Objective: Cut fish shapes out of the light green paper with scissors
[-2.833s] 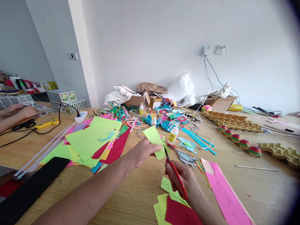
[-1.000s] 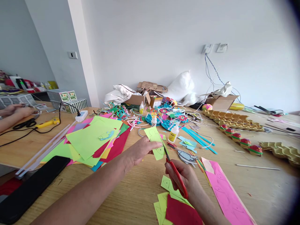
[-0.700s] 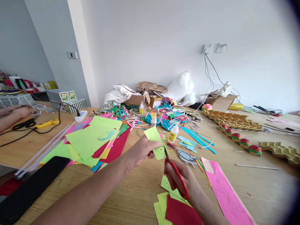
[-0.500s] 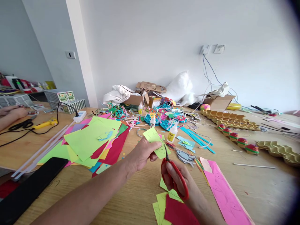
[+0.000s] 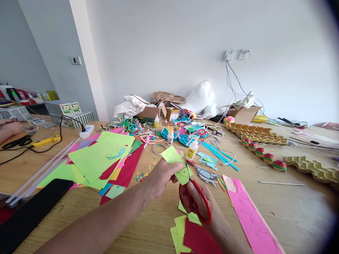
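Wooden table (image 5: 148, 229) against a pale wall (image 5: 159, 46), laid with craft stock. Left hand (image 5: 161, 178): pinching one yellow-green paper piece (image 5: 184, 175), pencilled with a fish, above the table's middle. Right hand (image 5: 199, 200): gripping red-handled scissors (image 5: 208, 211), blades at the paper's right-hand edge. Below: loose green slips (image 5: 180, 224) and a dark-red sheet (image 5: 200, 237). Right: pink strip (image 5: 251, 211), drawn upon. Beyond: grey paper fish (image 5: 207, 175), glue bottle (image 5: 191, 150). Left: stacked coloured sheets (image 5: 92, 155).
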Available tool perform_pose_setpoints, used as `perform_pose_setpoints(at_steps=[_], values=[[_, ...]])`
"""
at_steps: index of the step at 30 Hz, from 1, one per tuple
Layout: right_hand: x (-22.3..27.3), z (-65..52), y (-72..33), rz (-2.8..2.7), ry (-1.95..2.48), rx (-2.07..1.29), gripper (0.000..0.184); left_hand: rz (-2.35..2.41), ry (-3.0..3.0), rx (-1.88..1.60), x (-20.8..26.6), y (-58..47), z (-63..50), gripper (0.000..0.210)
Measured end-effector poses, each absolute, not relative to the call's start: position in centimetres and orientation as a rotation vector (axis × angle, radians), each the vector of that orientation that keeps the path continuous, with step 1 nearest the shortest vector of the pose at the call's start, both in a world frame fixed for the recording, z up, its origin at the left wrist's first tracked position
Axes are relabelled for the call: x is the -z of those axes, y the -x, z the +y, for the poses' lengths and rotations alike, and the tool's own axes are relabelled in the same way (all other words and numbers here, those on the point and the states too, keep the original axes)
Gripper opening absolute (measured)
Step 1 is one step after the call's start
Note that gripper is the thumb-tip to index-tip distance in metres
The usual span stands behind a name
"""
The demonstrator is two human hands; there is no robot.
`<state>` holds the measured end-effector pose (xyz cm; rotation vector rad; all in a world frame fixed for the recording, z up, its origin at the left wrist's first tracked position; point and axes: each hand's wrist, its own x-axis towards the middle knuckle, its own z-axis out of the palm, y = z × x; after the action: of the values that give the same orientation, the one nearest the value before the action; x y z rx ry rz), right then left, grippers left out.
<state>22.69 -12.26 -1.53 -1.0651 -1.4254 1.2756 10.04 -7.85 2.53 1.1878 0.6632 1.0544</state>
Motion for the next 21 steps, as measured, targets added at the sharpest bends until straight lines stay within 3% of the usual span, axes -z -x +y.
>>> perform_pose_setpoints(at_steps=[21], values=[[1.79,-12.31,-22.74,-1.342,0.954,-1.346,0.043,0.745,-1.221,-1.068,-2.26,-10.41,-8.01,0.014]])
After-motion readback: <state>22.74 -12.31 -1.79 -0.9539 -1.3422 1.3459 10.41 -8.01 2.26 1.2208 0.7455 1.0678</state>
